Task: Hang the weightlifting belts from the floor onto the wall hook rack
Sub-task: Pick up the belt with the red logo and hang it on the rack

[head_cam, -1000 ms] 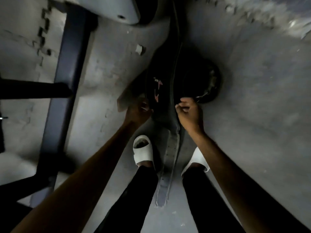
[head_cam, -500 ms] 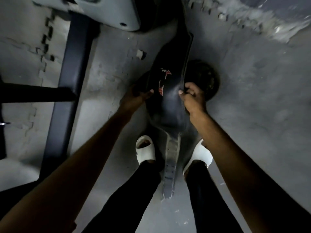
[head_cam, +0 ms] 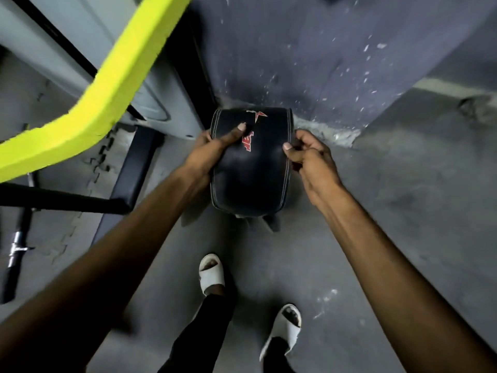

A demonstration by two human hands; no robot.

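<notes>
A black leather weightlifting belt (head_cam: 252, 173) with white stitching and a red logo is held up off the floor in front of me, its wide back panel facing the camera. My left hand (head_cam: 215, 149) grips its left edge, thumb pressed on the front. My right hand (head_cam: 304, 154) pinches its right edge. The belt's narrow ends hang hidden behind the panel; only a small tip shows below it. No hook rack is in view.
A dark blue-grey wall (head_cam: 336, 55) with white chips rises just beyond the belt. A bright yellow machine bar (head_cam: 107, 84) crosses the upper left above a black frame (head_cam: 67, 203). A barbell end (head_cam: 16, 246) lies on the floor at left. My feet in white slides (head_cam: 211, 273) stand below.
I have lifted the belt from the floor to chest height and straightened up; the view has tilted up toward the wall, and the round weight on the floor is no longer seen.
</notes>
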